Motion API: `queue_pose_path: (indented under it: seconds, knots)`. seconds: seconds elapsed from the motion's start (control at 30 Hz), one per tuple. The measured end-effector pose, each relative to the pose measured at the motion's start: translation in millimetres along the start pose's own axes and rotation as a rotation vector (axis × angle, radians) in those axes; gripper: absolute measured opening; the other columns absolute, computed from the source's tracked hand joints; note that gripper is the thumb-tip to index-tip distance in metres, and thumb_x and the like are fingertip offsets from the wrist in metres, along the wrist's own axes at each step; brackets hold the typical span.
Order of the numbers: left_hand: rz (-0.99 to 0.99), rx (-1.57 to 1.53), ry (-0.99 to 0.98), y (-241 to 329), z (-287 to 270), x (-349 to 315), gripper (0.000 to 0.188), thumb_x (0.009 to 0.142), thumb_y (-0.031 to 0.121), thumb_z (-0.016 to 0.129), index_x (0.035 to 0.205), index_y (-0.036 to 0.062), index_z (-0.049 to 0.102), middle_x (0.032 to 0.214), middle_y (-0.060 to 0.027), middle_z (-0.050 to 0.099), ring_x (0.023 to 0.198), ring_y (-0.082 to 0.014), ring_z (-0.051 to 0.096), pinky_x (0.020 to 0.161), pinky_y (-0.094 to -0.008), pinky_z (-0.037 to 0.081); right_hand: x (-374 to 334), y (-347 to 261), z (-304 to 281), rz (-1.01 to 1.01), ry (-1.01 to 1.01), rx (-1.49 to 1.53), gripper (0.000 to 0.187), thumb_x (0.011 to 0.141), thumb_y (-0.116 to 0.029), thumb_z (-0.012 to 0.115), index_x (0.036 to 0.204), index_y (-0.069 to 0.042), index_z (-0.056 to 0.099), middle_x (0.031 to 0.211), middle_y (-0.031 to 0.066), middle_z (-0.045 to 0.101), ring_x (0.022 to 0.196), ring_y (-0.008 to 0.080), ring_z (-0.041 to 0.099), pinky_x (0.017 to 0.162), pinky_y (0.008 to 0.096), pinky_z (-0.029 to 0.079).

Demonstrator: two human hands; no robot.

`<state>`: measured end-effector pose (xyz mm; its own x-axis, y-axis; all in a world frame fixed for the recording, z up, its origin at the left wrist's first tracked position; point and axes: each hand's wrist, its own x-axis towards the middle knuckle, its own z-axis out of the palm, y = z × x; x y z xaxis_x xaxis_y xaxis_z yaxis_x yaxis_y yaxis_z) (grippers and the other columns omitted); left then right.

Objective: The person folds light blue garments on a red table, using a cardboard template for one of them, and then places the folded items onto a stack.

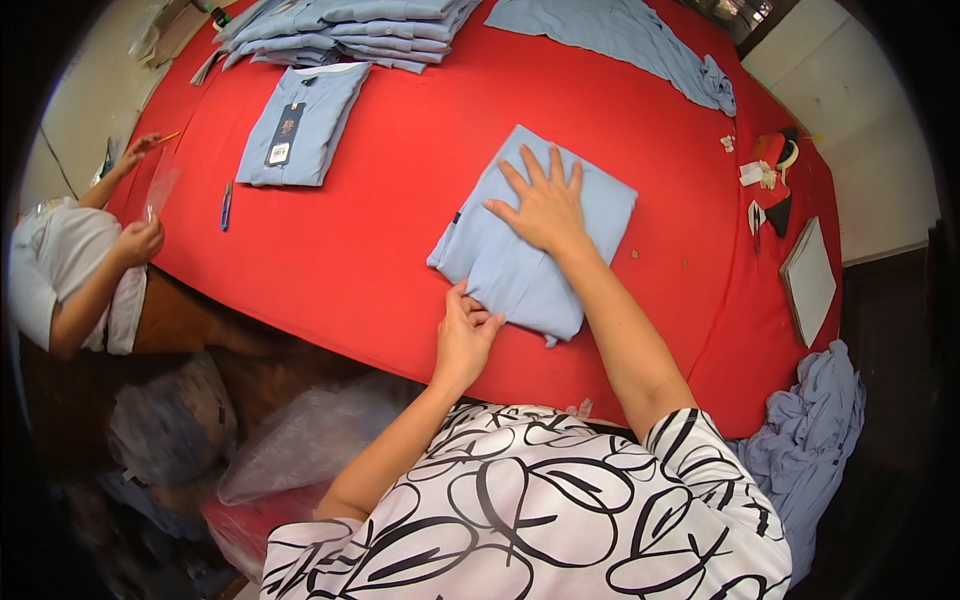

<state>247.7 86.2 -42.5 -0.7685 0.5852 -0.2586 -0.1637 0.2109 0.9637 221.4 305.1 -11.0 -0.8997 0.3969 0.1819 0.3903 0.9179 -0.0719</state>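
A folded light blue shirt (520, 282) lies flat and slightly turned on the red-covered table in front of me. My right hand (546, 206) rests palm down on its upper part, fingers spread wide. At the shirt's near left edge, my left hand (466, 338) pinches the fabric between thumb and fingers. A small dark tab shows on the shirt's left side, and a bit of cloth sticks out at its near corner.
Left of it lies another folded shirt (300, 125) with a dark hang tag, near a blue pen-like tool (226, 206). Shirt stacks (345, 30) stand behind. A tape dispenser (775, 180) and white pad (808, 280) lie right. A co-worker (85, 260) holds a clear bag.
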Motion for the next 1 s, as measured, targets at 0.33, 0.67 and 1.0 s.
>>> queue_pose_path:
  seconds: [0.33, 0.67, 1.0]
  knots:
    - [0.366, 0.538, 0.162, 37.0, -33.2, 15.2, 0.044, 0.086, 0.017, 0.073, 0.124, 0.0002, 0.057, 0.091, -0.0099, 0.059, 0.065, -0.0165, 0.055, 0.062, -0.0341, 0.048, -56.0, 50.5, -56.9, 0.279, 0.259, 0.516, 0.038, 0.091, -0.028, 0.064, 0.125, -0.010, 0.063, 0.130, 0.0130, 0.058, 0.123, 0.0310, 0.052, 0.103, 0.0446, 0.041]
    - [0.235, 0.537, 0.011, 56.6, -44.7, 51.9, 0.022, 0.087, 0.014, 0.072, 0.102, -0.0004, 0.066, 0.078, -0.0048, 0.060, 0.066, -0.0111, 0.054, 0.063, -0.0275, 0.046, -195.8, 40.0, -34.3, 0.787, 0.018, 1.303, 0.024, 0.091, -0.020, 0.068, 0.103, -0.001, 0.061, 0.077, 0.0018, 0.061, 0.060, 0.0073, 0.053, 0.047, 0.0222, 0.040]
    - [-0.027, 0.368, -0.148, 60.4, -46.4, 41.9, 0.022, 0.099, 0.022, 0.058, 0.102, 0.0004, 0.055, 0.061, -0.0062, 0.062, 0.051, -0.0121, 0.061, 0.046, -0.0250, 0.045, -176.2, 32.8, -52.4, 0.797, -0.266, 1.512, 0.031, 0.099, -0.024, 0.059, 0.117, 0.001, 0.055, 0.079, 0.0071, 0.065, 0.056, 0.0096, 0.061, 0.045, 0.0213, 0.048]
